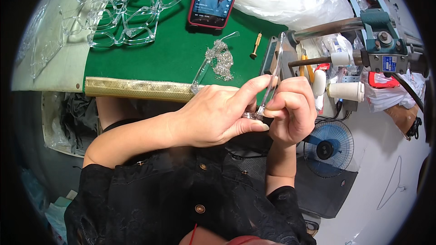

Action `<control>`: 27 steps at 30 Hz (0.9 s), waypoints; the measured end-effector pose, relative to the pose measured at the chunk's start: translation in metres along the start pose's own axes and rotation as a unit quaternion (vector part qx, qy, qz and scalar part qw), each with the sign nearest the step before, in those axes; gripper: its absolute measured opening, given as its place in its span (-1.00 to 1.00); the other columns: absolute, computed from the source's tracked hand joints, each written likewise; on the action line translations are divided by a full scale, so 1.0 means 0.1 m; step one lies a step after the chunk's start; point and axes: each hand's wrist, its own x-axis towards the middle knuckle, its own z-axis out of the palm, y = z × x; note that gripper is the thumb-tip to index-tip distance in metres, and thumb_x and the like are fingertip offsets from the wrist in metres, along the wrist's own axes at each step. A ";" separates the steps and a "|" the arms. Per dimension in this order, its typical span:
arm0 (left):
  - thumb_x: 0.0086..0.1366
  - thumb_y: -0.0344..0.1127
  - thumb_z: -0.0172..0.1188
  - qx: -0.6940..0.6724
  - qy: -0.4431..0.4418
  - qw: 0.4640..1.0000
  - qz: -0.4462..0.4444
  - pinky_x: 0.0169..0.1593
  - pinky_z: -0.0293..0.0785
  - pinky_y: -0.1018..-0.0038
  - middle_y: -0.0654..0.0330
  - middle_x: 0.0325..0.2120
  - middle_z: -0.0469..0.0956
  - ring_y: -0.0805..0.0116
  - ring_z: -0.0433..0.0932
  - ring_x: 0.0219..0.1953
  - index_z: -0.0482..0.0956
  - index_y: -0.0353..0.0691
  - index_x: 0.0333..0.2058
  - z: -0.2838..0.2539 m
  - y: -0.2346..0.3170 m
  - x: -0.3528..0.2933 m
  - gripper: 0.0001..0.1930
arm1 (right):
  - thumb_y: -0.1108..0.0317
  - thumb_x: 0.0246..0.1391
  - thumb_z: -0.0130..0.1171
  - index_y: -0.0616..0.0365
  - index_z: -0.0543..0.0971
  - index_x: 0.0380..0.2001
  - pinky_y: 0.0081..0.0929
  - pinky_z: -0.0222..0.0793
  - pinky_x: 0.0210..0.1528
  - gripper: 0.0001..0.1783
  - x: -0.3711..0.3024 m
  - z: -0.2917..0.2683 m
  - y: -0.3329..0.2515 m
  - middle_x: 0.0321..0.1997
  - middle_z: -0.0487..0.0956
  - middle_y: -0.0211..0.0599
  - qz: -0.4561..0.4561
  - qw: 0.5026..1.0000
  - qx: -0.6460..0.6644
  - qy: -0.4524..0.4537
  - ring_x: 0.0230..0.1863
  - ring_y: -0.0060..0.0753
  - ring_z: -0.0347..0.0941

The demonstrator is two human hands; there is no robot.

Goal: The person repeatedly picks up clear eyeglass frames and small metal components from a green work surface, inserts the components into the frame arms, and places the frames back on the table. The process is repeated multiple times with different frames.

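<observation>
Both my hands meet just past the bench's front edge, around a clear plastic eyeglass frame. My left hand is closed on its front, which the fingers mostly hide. With fingertips pinched at the hinge, my right hand grips the frame too; one temple points up and away between the hands. Whether the right fingertips also hold a tiny part cannot be seen. Another clear temple slants beyond my left hand; I cannot tell if it belongs to the held frame. Beside it lies a heap of tiny silvery screws.
Several clear eyeglass frames are piled at the far left of the green mat. A phone leans at the back, and a small brass screwdriver lies at right. Beyond stand a metal bench press and a fan.
</observation>
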 end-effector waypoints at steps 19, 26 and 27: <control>0.22 0.01 0.20 -0.036 -0.016 0.999 -0.004 -0.34 0.46 0.38 0.09 -0.51 0.55 0.07 0.59 -0.44 0.08 -0.29 0.22 0.00 -0.01 0.01 -0.24 | 0.29 -0.23 0.35 0.15 0.57 -0.56 -0.47 0.28 -0.38 -0.80 -0.02 -0.02 0.06 -0.50 0.49 -0.38 0.017 0.998 0.055 0.019 -0.44 -0.37 0.37; 0.20 0.04 0.20 0.004 -0.017 1.000 0.022 -0.28 0.49 0.38 0.06 -0.47 0.55 0.06 0.59 -0.42 0.08 -0.29 0.23 0.00 -0.03 0.02 -0.21 | 0.41 -0.42 0.48 0.17 0.51 -0.59 -0.57 0.22 -0.42 -0.69 -0.02 -0.03 0.09 -0.55 0.46 -0.44 0.097 0.979 0.178 0.025 -0.46 -0.47 0.34; 0.21 0.06 0.20 -0.017 -0.024 0.999 0.018 -0.27 0.49 0.40 0.07 -0.46 0.56 0.09 0.60 -0.42 0.07 -0.29 0.24 0.00 -0.03 0.01 -0.21 | 0.41 -0.43 0.49 0.17 0.51 -0.59 -0.57 0.22 -0.42 -0.68 -0.01 -0.04 0.10 -0.55 0.46 -0.43 0.100 0.979 0.174 0.019 -0.46 -0.47 0.34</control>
